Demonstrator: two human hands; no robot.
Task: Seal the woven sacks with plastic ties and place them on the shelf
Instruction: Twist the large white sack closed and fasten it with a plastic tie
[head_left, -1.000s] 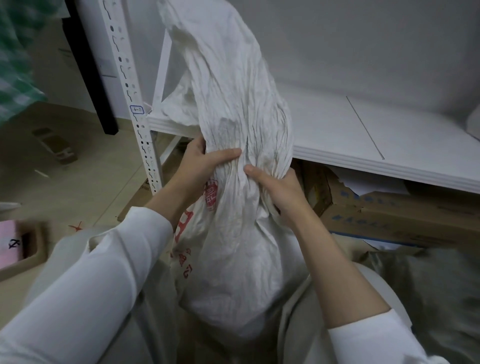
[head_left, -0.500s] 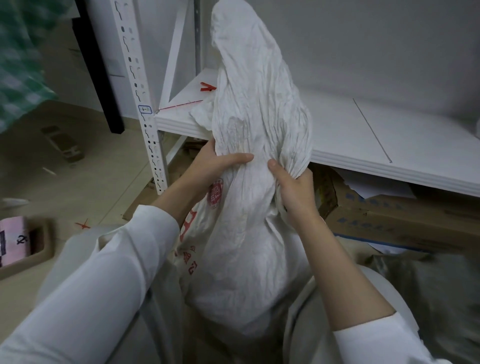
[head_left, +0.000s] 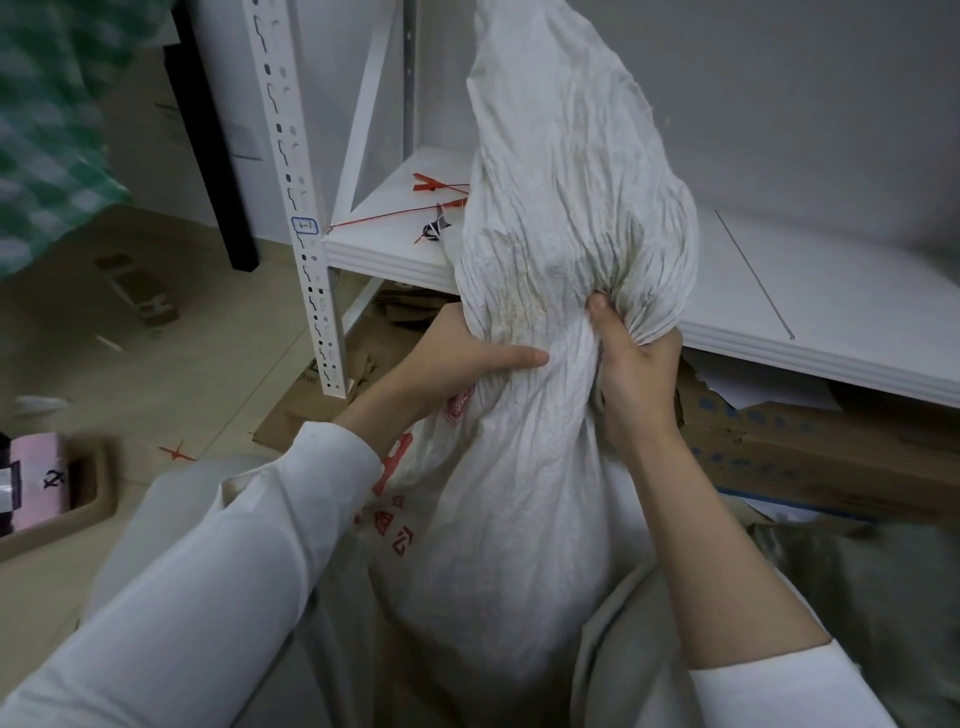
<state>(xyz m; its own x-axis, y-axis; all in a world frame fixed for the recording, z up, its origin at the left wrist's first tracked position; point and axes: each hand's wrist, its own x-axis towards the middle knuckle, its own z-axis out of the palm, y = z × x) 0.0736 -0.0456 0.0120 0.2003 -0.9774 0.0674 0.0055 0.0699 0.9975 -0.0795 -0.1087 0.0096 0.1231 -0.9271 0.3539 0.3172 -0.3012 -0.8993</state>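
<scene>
Since half a second ago, the sack (head_left: 519, 493) has swung a little to the right, uncovering more of the shelf (head_left: 779, 291) corner. The right thumb has climbed higher into the gathered folds.

The white woven sack stands upright close in front of the person, before the shelf's front edge. Its full lower part, printed with red characters, sits low between the two arms. Its loose, creased top rises well above the shelf board and hides part of it.

The left hand (head_left: 457, 358) grasps the neck from the left. Its thumb lies flat across the front and points right, and its fingers wrap round behind the cloth, out of sight. The right hand (head_left: 634, 379) clutches the bunched pleats on the right side, thumb pointing up and pressed into the folds. No tie is on the neck.

Red plastic ties (head_left: 431, 183) lie on the left corner of the shelf, just beside the sack's top, and one long strand runs toward the white post (head_left: 301, 182). A small black-and-white thing (head_left: 435, 232), too blurred to make out, lies near them.

Under the shelf on the right sits a torn cardboard box (head_left: 810, 441). A pink block (head_left: 36, 467) rests in a tan tray (head_left: 78, 519) on the floor at far left.
</scene>
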